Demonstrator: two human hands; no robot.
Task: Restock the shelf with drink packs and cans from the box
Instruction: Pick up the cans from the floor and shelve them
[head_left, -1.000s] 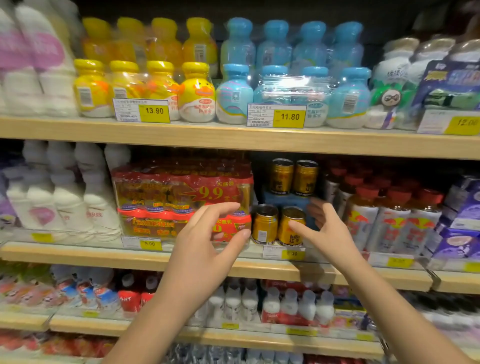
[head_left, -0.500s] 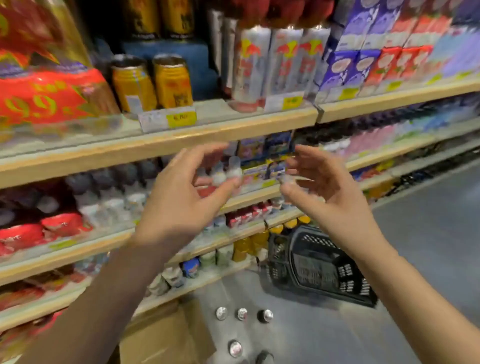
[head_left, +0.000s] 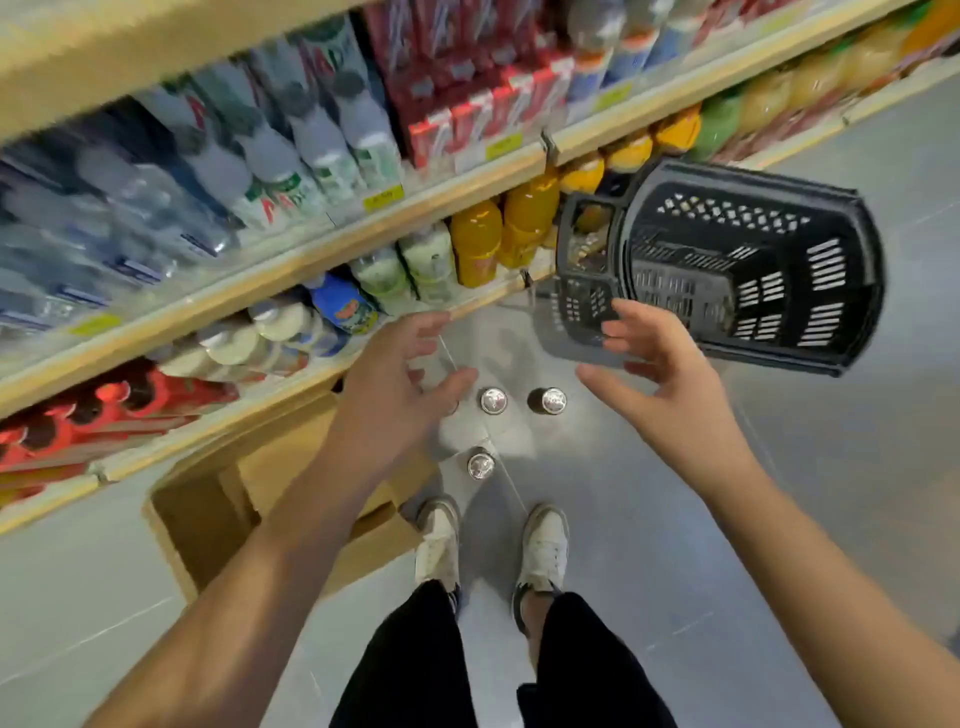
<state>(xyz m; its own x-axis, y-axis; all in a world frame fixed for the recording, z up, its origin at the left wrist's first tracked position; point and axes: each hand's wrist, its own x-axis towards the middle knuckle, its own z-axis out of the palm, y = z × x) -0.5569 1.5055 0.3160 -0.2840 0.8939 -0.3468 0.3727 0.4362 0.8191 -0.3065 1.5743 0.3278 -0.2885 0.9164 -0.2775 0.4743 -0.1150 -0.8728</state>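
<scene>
Floor level, looking straight down.

- Smooth grey tiled floor (head_left: 810, 499), glossy.
- Open brown cardboard box (head_left: 208, 514) sits on it, against the pale wooden shelf (head_left: 260, 280) of blurred bottles.
- Black perforated plastic basket (head_left: 753, 260) lies tipped beside the shelf.
- Small round metal cans stand upright on the floor between box and basket, dark sides, shiny silver tops: far-left can (head_left: 493, 401), far-right can (head_left: 553, 400), near can (head_left: 480, 465).
- Left hand (head_left: 400, 384): fingers loosely spread, empty, above and just left of the far-left can.
- Right hand (head_left: 670, 384): fingers wide, slightly curled, empty, to the right of the far-right can.
- No can touched.
- White shoes (head_left: 439, 540) just behind the near can.
</scene>
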